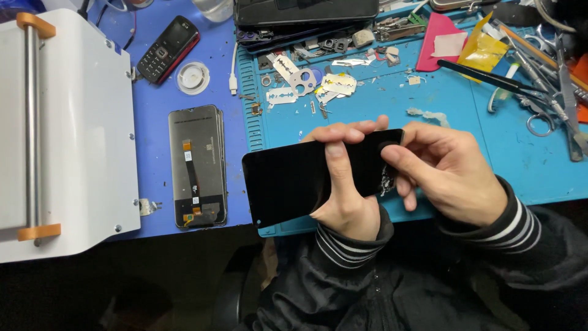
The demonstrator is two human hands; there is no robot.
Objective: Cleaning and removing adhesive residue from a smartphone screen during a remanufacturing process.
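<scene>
You are holding a flat black rectangular phone screen panel (pixel 294 178) above the near edge of the blue mat on the counter (pixel 527 165). Its long axis is running left to right, the right end tilted slightly up. Your left hand (pixel 346 196) is gripping its middle; your right hand (pixel 450 168) is pinching the cracked right end.

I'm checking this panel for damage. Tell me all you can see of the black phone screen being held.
The black phone screen is a thin, glossy, dark rectangular panel, held tilted over the blue mat's front edge. The left hand grips its middle, thumb across the face. The right hand pinches its right end, where the glass looks cracked and chipped white.
</scene>
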